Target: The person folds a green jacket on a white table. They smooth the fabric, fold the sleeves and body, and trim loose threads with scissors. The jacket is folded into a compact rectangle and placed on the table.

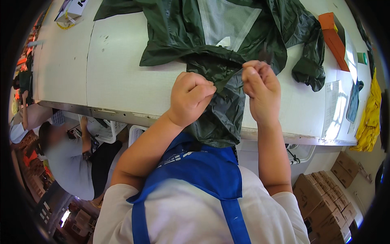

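A dark green rain jacket (174,30) with a pale mesh lining (227,20) lies spread over the white table. One part of it hangs down over the near edge in front of me. My left hand (191,96) is closed in a pinch at the left side of this hanging part. Higher up and to the right, my right hand (262,87) pinches the same jacket's fabric between thumb and fingers. The cloth runs between the two hands. A small white label shows at the bottom of the mesh. One crumpled sleeve (310,65) lies to the right.
On the table's right stand an orange box (334,40), a paper sheet (332,105) and a blue cloth (354,99). Yellow fabric (369,116) hangs past that end. A white box (72,11) is far left. Seated people and white baskets (106,131) are at left; cartons (325,203) lower right.
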`<state>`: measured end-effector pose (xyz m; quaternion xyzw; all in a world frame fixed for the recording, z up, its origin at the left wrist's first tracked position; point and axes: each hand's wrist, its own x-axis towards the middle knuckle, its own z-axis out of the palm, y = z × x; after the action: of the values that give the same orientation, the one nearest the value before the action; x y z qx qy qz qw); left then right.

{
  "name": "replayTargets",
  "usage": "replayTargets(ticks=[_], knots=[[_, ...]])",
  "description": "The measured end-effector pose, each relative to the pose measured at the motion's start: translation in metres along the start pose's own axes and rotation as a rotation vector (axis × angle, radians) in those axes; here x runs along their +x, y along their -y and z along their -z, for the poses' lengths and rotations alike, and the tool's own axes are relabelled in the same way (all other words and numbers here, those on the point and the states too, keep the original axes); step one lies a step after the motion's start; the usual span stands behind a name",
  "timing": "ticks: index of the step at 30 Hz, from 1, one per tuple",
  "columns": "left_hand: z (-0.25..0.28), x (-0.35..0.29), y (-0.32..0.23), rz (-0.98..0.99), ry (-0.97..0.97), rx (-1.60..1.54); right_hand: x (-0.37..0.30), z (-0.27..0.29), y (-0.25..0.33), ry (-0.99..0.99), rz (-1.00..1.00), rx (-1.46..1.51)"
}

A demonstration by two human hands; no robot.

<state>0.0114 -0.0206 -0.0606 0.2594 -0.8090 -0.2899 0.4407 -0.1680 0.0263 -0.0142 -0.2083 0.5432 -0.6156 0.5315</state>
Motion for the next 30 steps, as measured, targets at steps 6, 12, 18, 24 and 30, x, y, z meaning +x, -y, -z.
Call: replayTargets(ticks=[6,12,18,24,30], knots=[[-0.007,0.001,-0.002,0.044,-0.064,-0.066,-0.040,0.005,-0.027,-0.005,-0.097,-0.110],[-0.009,0.004,-0.007,0.037,-0.029,-0.112,-0.034,-0.002,-0.034,0.054,0.212,-0.388],[-0.009,0.004,-0.013,0.021,0.021,-0.142,-0.015,0.017,0.000,0.275,0.151,-0.537],[-0.009,0.003,-0.013,-0.027,0.075,-0.161,-0.004,0.005,0.008,0.270,0.200,-0.621],[-0.011,-0.001,-0.008,-0.051,0.012,-0.139,-0.038,0.037,0.002,-0.007,0.071,-0.540]])
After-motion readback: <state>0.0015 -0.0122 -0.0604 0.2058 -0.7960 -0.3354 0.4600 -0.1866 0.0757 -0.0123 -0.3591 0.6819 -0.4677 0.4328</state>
